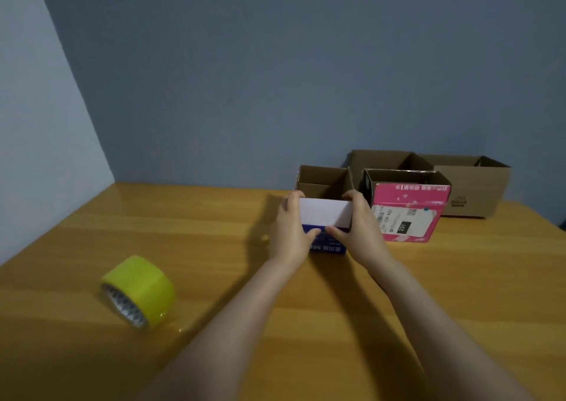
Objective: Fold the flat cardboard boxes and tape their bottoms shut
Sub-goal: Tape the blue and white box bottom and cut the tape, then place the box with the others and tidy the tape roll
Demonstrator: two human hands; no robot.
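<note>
A small blue-and-white box (325, 213) stands on the wooden table (214, 247) in the middle of the view. My left hand (289, 232) grips its left end, fingers curled over the top and thumb on the front. My right hand (358, 229) grips its right end the same way. The two thumbs nearly meet on the blue front face. A roll of yellow tape (137, 290) lies on its side at the near left, apart from both hands.
Behind the held box stands an open brown box (321, 178). To its right stand a pink box with a shipping label (407, 210) and two larger open brown boxes (477, 186) against the blue wall. The table's right edge runs at far right.
</note>
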